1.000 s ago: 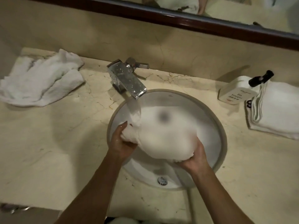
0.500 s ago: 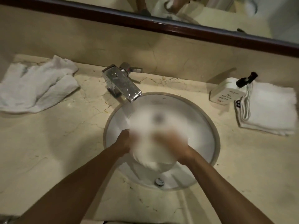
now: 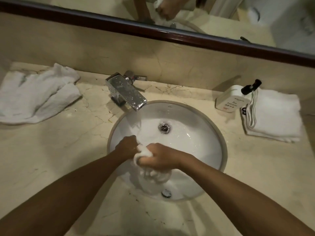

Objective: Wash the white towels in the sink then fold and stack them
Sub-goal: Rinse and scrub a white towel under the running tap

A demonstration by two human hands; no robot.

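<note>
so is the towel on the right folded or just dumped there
Folded: the towel on the right lies flat with stacked layered edges showing along its left side, beside the soap bottle.

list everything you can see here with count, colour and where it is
wet towel: 1, white, bunched and gripped by both hands over the sink
crumpled towel: 1, white, loose on the counter, far left
folded towels: a small stack, exact count unclear, white, on the counter at right
soap bottle: 1, white with a black pump, left of the folded towels, touching them
sink: 1, white round basin set in the counter, centre
drain: 1, chrome, bottom of the basin
faucet: 1, chrome, behind the sink, water running
counter: 1, beige marble
mirror: 1, dark wood frame, along the top
left hand: grips the wet towel
right hand: grips the wet towel
</note>
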